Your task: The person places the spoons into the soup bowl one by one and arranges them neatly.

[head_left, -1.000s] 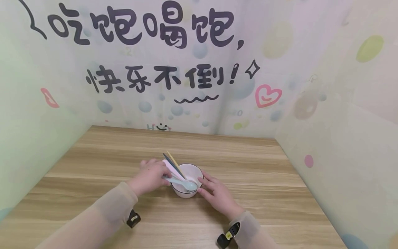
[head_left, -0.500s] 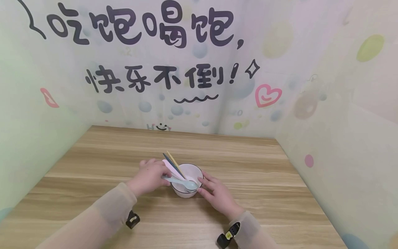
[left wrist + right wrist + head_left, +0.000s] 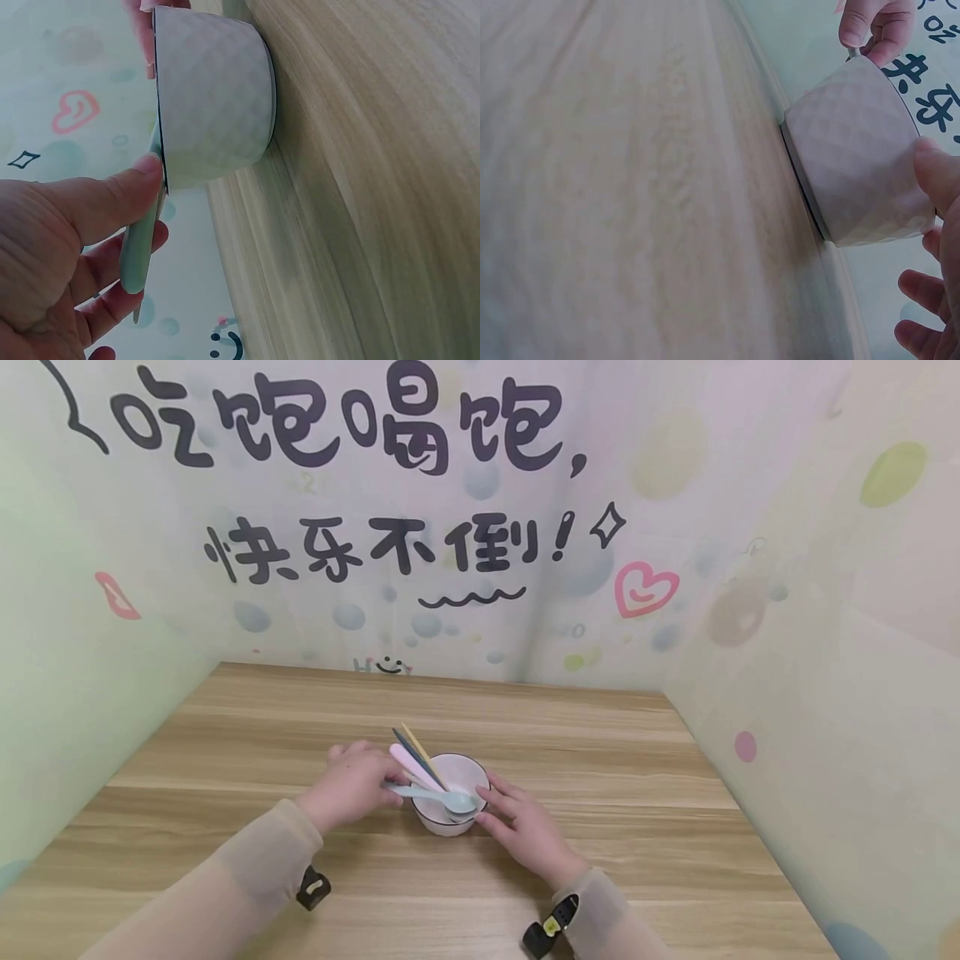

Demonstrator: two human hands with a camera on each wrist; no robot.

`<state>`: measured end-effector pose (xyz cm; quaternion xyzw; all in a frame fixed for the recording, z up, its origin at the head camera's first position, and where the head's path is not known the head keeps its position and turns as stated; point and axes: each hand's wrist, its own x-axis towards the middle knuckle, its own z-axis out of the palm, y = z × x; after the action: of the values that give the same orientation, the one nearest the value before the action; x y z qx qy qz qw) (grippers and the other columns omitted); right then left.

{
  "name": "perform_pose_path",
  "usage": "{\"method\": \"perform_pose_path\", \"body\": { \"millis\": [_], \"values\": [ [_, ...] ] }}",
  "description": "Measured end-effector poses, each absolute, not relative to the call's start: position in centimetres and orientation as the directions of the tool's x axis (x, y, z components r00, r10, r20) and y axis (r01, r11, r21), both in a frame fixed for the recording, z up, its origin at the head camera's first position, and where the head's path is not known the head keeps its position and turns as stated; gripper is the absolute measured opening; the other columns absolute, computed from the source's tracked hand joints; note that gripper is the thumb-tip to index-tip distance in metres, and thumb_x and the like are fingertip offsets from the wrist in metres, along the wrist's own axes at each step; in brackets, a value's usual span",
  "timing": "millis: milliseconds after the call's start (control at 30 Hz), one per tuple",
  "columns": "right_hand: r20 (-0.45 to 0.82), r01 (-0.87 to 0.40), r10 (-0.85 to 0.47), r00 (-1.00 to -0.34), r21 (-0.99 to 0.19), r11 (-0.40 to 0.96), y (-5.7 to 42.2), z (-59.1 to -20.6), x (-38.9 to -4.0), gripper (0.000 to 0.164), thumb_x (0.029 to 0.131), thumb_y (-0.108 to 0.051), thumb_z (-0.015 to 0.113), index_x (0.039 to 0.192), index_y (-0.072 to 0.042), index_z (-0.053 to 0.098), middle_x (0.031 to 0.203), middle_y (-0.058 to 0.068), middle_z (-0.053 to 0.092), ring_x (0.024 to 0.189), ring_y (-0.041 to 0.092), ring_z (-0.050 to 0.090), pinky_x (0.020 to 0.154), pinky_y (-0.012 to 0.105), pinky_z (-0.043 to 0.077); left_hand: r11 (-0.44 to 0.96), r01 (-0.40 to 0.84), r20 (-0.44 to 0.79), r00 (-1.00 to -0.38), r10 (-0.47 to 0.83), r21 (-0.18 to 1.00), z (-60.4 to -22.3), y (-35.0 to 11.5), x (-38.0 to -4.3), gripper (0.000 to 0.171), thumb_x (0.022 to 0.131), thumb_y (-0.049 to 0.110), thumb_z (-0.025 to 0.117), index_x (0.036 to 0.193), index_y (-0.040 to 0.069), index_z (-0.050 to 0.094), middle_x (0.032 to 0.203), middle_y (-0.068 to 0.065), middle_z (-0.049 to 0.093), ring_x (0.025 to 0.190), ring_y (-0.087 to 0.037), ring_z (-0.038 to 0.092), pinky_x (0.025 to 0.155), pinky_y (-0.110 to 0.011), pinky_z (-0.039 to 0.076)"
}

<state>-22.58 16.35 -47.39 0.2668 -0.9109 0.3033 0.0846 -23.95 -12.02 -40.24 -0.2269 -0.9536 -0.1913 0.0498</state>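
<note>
A white bowl (image 3: 442, 828) with a dark rim and a faceted outer wall (image 3: 214, 94) stands upright on the table. My left hand (image 3: 351, 787), at its left, pinches the handle of a light blue spoon (image 3: 427, 793) between thumb and fingers. The spoon lies across the rim, its scoop over the inside of the bowl. At the bowl's right side my right hand (image 3: 528, 835) grips the rim, with the thumb (image 3: 936, 172) against the outer wall. A pink handle (image 3: 412, 765), a dark blue stick (image 3: 407, 743) and a yellow stick (image 3: 417, 744) lean out to the back left.
The wood-grain table (image 3: 600, 752) runs back to a printed wall (image 3: 480, 635) with large dark lettering. Side walls (image 3: 825, 710) rise at left and right. Black wrist cameras (image 3: 313, 888) hang from both wrists.
My left hand has shifted slightly left, drawing the light blue spoon a little with it. More of the pink handle shows. My right hand and the bowl stay nearly in place.
</note>
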Motion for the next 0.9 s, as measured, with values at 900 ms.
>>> {"method": "perform_pose_path", "body": {
  "millis": [900],
  "values": [
    [0.327, -0.546, -0.437, -0.838, -0.506, 0.668, 16.4, -47.48, -22.56, 0.048, 0.094, -0.044, 0.058, 0.132, -0.015, 0.059, 0.149, 0.004, 0.042, 0.132, 0.027, 0.043, 0.104, 0.047, 0.036, 0.823, 0.495, 0.219, -0.867, 0.448, 0.278, -40.02, -12.14, -24.22, 0.023, 0.068, 0.02, 0.086, 0.087, 0.023, 0.074, 0.094, 0.008, 0.067, 0.097, -0.023, 0.05, 0.084, -0.051, 0.026]
  ]
}}
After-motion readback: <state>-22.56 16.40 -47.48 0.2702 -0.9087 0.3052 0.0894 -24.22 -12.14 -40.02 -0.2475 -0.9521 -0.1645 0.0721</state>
